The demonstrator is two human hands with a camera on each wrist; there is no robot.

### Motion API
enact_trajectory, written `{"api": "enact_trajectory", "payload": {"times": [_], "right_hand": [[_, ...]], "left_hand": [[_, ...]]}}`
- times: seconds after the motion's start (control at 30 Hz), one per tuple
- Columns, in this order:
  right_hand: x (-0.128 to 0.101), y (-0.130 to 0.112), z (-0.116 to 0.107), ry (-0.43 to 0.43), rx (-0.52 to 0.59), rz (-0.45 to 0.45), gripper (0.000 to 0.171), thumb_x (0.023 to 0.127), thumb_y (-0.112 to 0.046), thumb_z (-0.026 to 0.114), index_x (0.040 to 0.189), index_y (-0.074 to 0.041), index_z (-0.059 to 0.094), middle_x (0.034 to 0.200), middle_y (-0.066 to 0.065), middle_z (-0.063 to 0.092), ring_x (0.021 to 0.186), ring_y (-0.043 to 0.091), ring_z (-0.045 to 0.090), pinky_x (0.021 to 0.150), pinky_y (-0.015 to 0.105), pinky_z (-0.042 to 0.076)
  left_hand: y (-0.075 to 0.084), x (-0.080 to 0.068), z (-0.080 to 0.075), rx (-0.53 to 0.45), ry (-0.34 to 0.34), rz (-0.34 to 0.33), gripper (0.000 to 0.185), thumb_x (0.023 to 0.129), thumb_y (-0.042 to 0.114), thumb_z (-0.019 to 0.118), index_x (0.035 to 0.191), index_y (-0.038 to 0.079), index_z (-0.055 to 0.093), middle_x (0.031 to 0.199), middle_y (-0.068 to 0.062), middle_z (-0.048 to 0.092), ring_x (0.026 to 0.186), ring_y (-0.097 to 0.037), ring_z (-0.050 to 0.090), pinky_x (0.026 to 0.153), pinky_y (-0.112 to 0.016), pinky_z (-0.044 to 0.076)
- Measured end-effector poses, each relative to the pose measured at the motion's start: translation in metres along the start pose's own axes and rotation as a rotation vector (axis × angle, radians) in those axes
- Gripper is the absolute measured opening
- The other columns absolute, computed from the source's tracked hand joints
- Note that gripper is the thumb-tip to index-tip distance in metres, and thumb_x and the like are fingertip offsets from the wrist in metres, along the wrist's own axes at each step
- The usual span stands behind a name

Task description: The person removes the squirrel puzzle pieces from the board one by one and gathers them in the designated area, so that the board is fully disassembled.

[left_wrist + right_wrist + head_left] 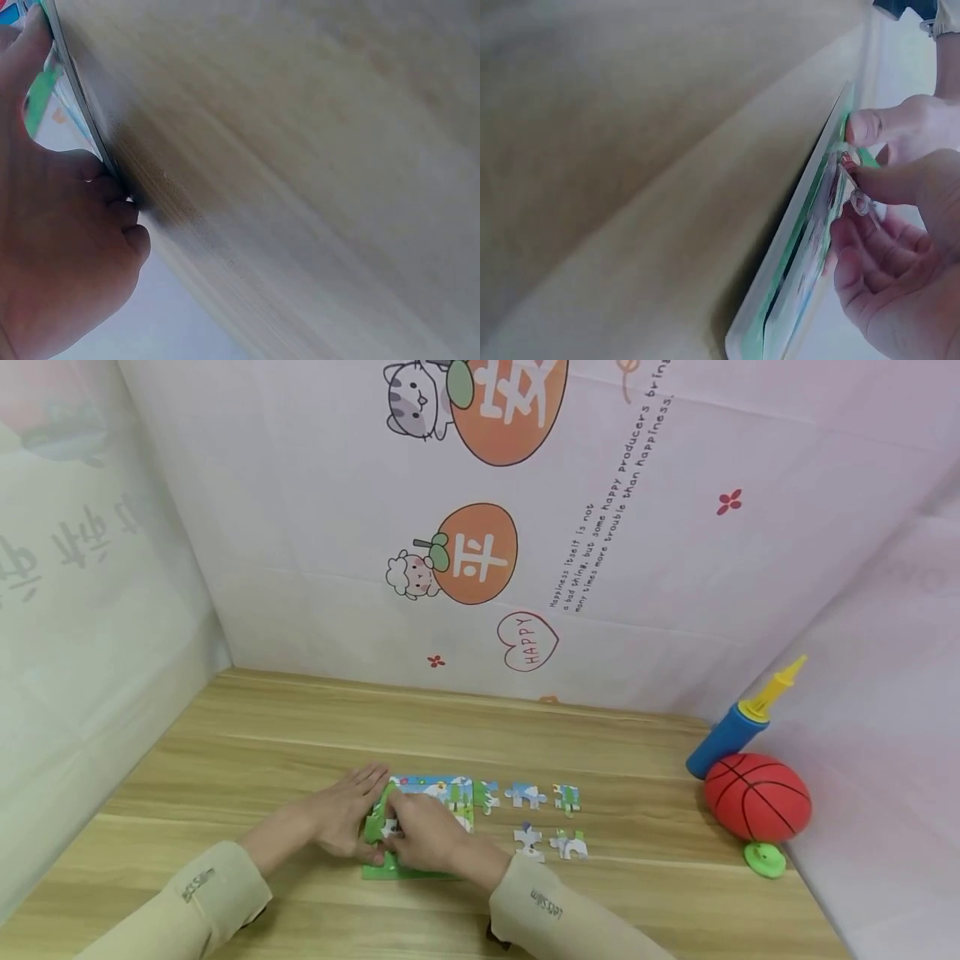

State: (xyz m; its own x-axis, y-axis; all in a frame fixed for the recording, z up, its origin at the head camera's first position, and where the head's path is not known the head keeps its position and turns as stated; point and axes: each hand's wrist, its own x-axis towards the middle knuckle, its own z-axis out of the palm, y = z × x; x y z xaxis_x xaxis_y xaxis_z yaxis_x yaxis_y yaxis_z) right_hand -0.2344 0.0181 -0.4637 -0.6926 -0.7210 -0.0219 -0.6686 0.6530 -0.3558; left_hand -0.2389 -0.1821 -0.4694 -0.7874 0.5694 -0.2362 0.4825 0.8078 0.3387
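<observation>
While the left hand (pixel 341 817) rests with straight fingers on the puzzle board's (pixel 375 867) left edge, the right hand (pixel 423 837) pinches a puzzle piece (pixel 388 829) over it on the wooden surface (pixel 300 735); five loose pieces (pixel 528 842) lie just right.

The puzzle board (pixel 378 866) has a green frame, and its picture shows blue sky, white clouds and green ground. The loose puzzle pieces (pixel 537 818) look blue, white and green, though they are too small to read clearly. The surface (pixel 300 735) is pale wood grain. The ball (pixel 757 797) is red with black lines. The pump (pixel 731 735) is blue with a yellow tip, and the disc (pixel 765 859) is green. Both sleeves (pixel 202 902) are beige.
</observation>
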Motion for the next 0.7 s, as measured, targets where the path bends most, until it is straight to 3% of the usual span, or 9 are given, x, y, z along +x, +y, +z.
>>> {"api": "enact_trajectory", "payload": {"times": [0.07,0.2,0.3,0.43,0.53,0.7], "right_hand": [[-0.003,-0.001,-0.003,0.007,0.056,-0.021,0.010,0.100,-0.013,0.067,0.106,-0.008,0.063,0.085,-0.002,0.071,0.064,-0.004,0.055,0.058,0.008,0.046],[-0.013,0.008,-0.021,0.068,0.145,-0.027,0.003,0.101,-0.006,0.064,0.103,-0.004,0.064,0.087,0.006,0.076,0.071,0.004,0.070,0.062,0.006,0.050],[-0.027,0.028,-0.039,0.126,0.193,0.026,0.005,0.100,-0.007,0.066,0.102,-0.002,0.066,0.094,0.012,0.079,0.082,0.014,0.077,0.069,0.010,0.055],[-0.049,0.061,-0.057,0.136,0.244,0.145,0.007,0.101,-0.013,0.066,0.100,-0.005,0.067,0.092,0.005,0.077,0.077,0.012,0.069,0.065,0.018,0.054],[-0.066,0.081,-0.063,0.096,0.284,0.181,0.006,0.101,-0.011,0.067,0.096,-0.008,0.067,0.086,0.000,0.072,0.072,0.007,0.061,0.062,0.021,0.052],[-0.087,0.101,-0.060,0.010,0.292,0.121,0.007,0.097,-0.005,0.070,0.092,-0.008,0.067,0.084,0.001,0.072,0.070,0.002,0.060,0.062,0.019,0.053]], "left_hand": [[0.000,-0.001,0.001,-0.012,-0.003,-0.002,0.123,0.082,0.064,0.078,0.160,-0.012,0.020,0.172,-0.030,0.014,0.162,-0.047,0.015,0.132,-0.064,0.017],[0.000,0.001,0.002,-0.012,0.000,0.001,0.124,0.082,0.065,0.077,0.160,-0.013,0.019,0.172,-0.031,0.013,0.162,-0.048,0.014,0.132,-0.064,0.016],[-0.001,0.003,0.001,0.005,0.008,0.008,0.125,0.081,0.066,0.077,0.159,-0.014,0.020,0.171,-0.033,0.013,0.161,-0.049,0.015,0.132,-0.063,0.016],[-0.002,0.004,0.000,0.010,0.008,0.010,0.126,0.079,0.064,0.079,0.159,-0.014,0.021,0.170,-0.034,0.014,0.160,-0.050,0.016,0.132,-0.063,0.016],[-0.002,0.004,-0.001,0.006,0.000,0.006,0.126,0.079,0.063,0.080,0.159,-0.014,0.021,0.170,-0.034,0.014,0.160,-0.050,0.015,0.132,-0.063,0.016],[-0.001,0.004,-0.001,-0.007,-0.010,-0.002,0.126,0.079,0.063,0.080,0.159,-0.014,0.020,0.171,-0.033,0.013,0.161,-0.050,0.014,0.132,-0.063,0.015]]}}
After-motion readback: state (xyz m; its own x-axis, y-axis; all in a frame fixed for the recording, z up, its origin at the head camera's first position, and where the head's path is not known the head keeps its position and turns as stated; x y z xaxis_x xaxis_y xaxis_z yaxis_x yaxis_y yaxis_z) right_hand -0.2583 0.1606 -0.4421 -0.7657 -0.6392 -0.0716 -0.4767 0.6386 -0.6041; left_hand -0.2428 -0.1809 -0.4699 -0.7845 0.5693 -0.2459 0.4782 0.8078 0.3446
